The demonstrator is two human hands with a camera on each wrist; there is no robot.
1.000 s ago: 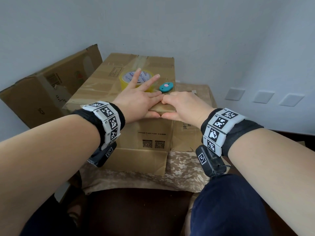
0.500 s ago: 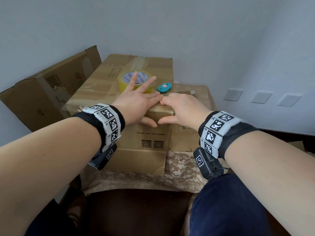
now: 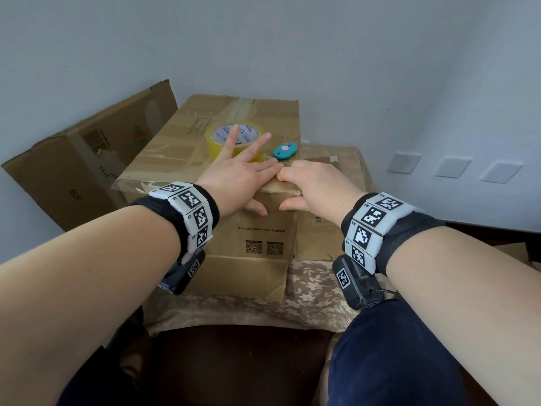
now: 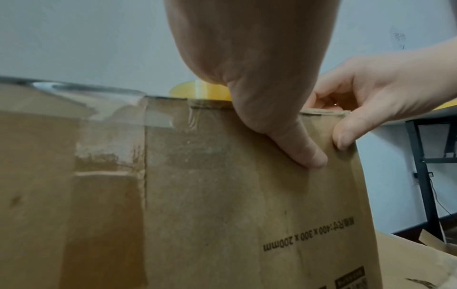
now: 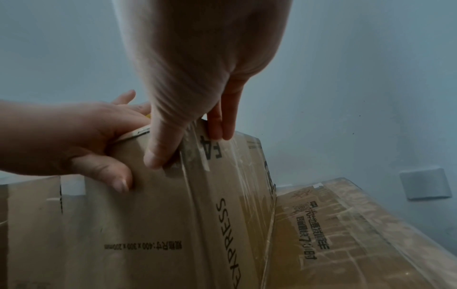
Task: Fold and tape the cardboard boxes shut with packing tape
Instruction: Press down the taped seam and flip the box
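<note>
A large cardboard box [image 3: 263, 230] stands on a cloth-covered table, with clear tape across its top and down its sides. On its top lie a yellow packing tape roll [image 3: 216, 142] and a teal cutter [image 3: 284, 150]. My left hand [image 3: 240, 177] lies flat on the top near the front right corner, fingers spread and straight, thumb [image 4: 304, 152] pressing the front face. My right hand [image 3: 310, 183] wraps that corner: the thumb [image 5: 158, 152] sits on the front edge, while the curled fingers go over the top and onto the taped side face.
A lower taped box [image 3: 345, 159] sits against the big box's right side. Another cardboard box [image 3: 73, 171] leans at the left by the wall. The floral tablecloth [image 3: 310, 288] hangs over the near edge, my knees below it. Wall sockets [image 3: 404, 162] are on the right wall.
Both thumbs have slid down from the top edge onto the box's front face and moved a little apart. The fingers stay on the top near the corner.
</note>
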